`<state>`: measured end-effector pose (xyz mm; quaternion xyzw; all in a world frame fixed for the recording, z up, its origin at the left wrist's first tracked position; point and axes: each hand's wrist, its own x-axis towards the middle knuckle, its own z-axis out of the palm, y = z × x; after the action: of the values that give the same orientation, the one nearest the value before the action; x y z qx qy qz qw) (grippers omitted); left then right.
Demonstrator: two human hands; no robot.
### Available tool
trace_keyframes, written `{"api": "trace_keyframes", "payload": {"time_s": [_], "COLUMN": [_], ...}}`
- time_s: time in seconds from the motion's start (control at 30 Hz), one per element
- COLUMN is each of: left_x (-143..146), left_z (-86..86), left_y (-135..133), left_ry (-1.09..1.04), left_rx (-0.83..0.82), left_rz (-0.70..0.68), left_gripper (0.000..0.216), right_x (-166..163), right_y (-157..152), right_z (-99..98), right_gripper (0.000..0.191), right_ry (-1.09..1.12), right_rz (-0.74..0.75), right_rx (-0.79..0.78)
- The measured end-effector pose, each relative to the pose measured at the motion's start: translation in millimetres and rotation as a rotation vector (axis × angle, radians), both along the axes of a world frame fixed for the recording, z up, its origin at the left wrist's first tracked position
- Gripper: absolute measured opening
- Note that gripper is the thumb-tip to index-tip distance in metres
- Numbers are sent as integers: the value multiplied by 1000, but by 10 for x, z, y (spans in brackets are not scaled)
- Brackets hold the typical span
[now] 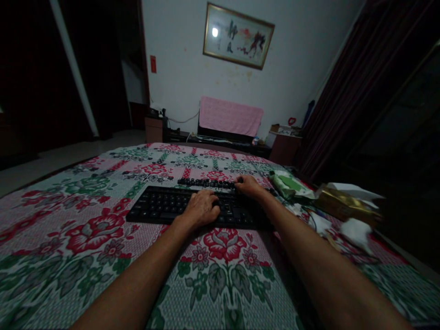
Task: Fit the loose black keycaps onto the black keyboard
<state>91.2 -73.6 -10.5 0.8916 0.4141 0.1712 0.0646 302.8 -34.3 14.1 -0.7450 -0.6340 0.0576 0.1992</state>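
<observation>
A black keyboard (161, 204) lies on the flowered tablecloth in front of me. Across its middle rests my left hand (202, 208), palm down, thumb apart from the fingers, holding nothing. Just behind the keyboard runs a row of small black keycaps (202, 183). At the right end of that row, my right hand (248, 185) has its thumb and fingertips pinched together on what looks like one black keycap, mostly hidden by the fingers. My right forearm covers the keyboard's right end.
To the right lie a green-and-white wipes pack (290, 185), a golden tissue box (345, 204) and crumpled white tissue (355, 231). Beyond the table's far edge, a pink cloth (230, 114) hangs over a screen on a low stand. A dark curtain hangs on the right.
</observation>
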Motion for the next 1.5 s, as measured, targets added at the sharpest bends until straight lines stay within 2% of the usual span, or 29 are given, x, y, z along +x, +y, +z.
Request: {"api": "trace_keyframes", "payload": {"time_s": [0.17, 0.4, 0.93, 1.07, 1.17, 1.27, 1.37, 1.43, 1.5], "left_x": [-3, -2, 14, 12, 11, 8, 0, -9, -16], "left_z": [16, 5, 13, 13, 15, 18, 21, 26, 35], "left_y": [-14, -15, -9, -10, -16, -22, -26, -27, -27], "left_ry": [5, 2, 19, 16, 22, 24, 22, 15, 14], "left_rx": [12, 14, -3, 4, 6, -7, -10, -6, -10], "left_rz": [-6, 1, 5, 5, 9, 13, 3, -4, -17], "left_gripper": [39, 39, 38, 38, 38, 38, 39, 39, 39], "right_x": [-108, -182, -165, -122, -40, 35, 77, 95, 114], "right_y": [112, 93, 90, 113, 94, -3, -173, -305, -432], "right_z": [38, 52, -8, -7, 60, 195, 309, 333, 316], "right_gripper": [19, 15, 27, 27, 27, 27, 30, 34, 36], "right_ry": [-99, -164, -300, -269, -190, -24, 321, 572, 697], "right_rz": [71, 150, 90, 91, 57, -60, -192, -197, -176], "right_rx": [-56, -150, -149, -91, 51, 267, 406, 449, 480]}}
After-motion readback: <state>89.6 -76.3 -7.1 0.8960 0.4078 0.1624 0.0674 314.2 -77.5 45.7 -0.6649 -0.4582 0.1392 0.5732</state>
